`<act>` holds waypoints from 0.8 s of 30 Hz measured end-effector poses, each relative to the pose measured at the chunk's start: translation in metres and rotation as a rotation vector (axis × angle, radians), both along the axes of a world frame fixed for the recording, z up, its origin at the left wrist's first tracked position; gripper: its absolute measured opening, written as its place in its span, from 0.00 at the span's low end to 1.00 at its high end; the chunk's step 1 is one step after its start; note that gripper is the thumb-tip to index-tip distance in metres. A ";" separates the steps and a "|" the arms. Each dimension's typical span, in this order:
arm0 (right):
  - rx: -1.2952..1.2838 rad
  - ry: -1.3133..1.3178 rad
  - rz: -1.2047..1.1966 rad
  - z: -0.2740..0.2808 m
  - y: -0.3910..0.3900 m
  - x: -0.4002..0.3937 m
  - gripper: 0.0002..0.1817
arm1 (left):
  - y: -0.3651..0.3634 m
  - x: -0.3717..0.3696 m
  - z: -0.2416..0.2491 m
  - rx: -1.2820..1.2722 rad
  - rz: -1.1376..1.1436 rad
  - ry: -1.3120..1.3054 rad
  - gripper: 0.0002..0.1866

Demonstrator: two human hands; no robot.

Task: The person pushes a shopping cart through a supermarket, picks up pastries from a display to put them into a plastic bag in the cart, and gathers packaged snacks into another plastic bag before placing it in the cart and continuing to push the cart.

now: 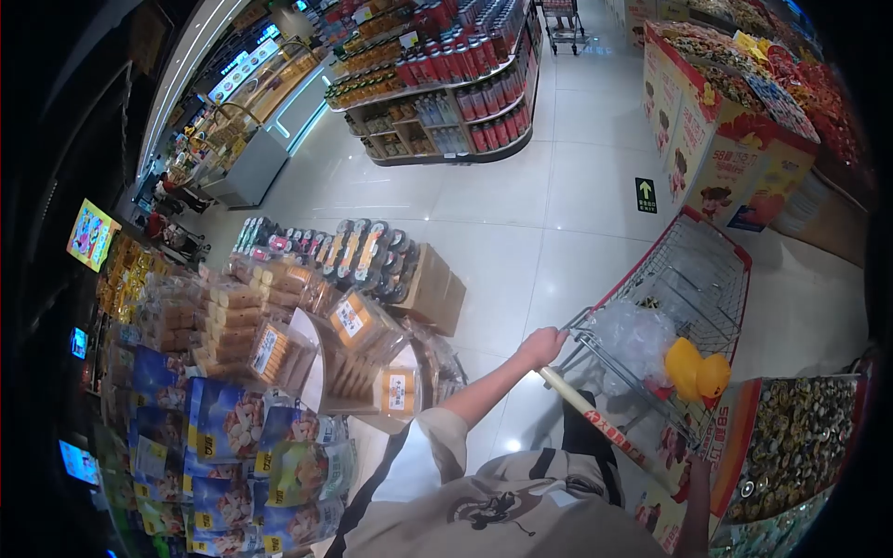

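A wire shopping cart with red trim stands in front of me, its cream handle running slantwise and printed with red characters. My left hand is closed round the far left end of the handle, by the metal frame. At the opposite end, my right hand is in shadow, its fingers curled on the handle. Inside the cart, close to the handle, lies a crumpled clear plastic bag. Beside it is a yellow rounded thing, shaped rather like a toy duck.
Packaged bread and blue snack bags are stacked at my left. A drinks shelf stands ahead. Candy bins line the right, with another bin close beside the cart. Tiled floor runs between them.
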State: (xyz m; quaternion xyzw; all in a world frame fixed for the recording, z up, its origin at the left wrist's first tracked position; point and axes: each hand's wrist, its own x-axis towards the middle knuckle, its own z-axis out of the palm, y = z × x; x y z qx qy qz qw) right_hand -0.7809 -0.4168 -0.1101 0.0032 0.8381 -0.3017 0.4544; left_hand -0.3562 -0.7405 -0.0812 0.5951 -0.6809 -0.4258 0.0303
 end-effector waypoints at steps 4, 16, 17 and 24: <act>-0.016 -0.089 -0.102 -0.024 -0.012 -0.024 0.07 | -0.060 -0.033 -0.008 0.045 -0.045 0.017 0.30; -0.225 -0.087 -0.395 -0.039 -0.106 -0.039 0.08 | -0.244 -0.170 -0.047 0.258 -0.218 0.063 0.36; -0.242 -0.050 -0.429 -0.040 -0.113 -0.043 0.08 | -0.256 -0.179 -0.051 0.265 -0.237 0.076 0.36; -0.257 -0.229 -0.492 -0.030 -0.124 -0.073 0.12 | -0.315 -0.252 -0.060 0.305 -0.382 0.013 0.30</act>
